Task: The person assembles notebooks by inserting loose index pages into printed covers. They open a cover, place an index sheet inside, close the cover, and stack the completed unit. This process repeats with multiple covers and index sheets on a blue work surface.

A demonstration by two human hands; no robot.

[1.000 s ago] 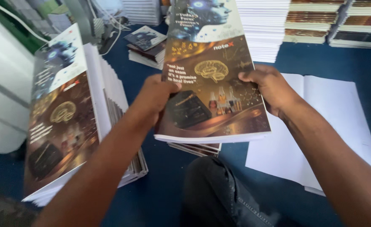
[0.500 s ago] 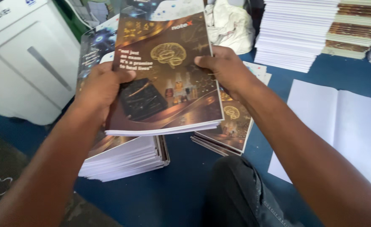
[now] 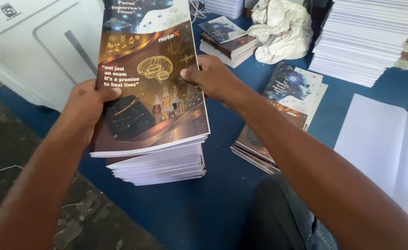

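Centre-left of the frame: a glossy dark notebook [image 3: 151, 88] with a golden brain drawing on its cover, gripped at both side edges. Left hand [image 3: 86, 109] clamped on the left edge, thumb on top of the cover, other fingers hidden underneath. Right hand [image 3: 208, 78] pinching the right edge, thumb tip pressed on the cover, fingers curled behind. Directly below the notebook, a stack of like notebooks [image 3: 160, 164], white page edges fanned toward the lower centre; whether touching the held one, cannot tell. On a blue floor mat [image 3: 213, 203]. To the right, beside the right forearm, a lower pile of notebooks [image 3: 282, 104] with a face on the top cover. Upper centre, a small heap of books [image 3: 227, 41] and a crumpled white cloth [image 3: 280, 30] just beside it. Upper right, tall stacks of white paper [image 3: 368, 39]; right edge, large white sheets [image 3: 384, 148] lying flat. Upper left, a white machine [image 3: 33, 46]. Bottom centre, a knee in dark trousers [image 3: 282, 217].
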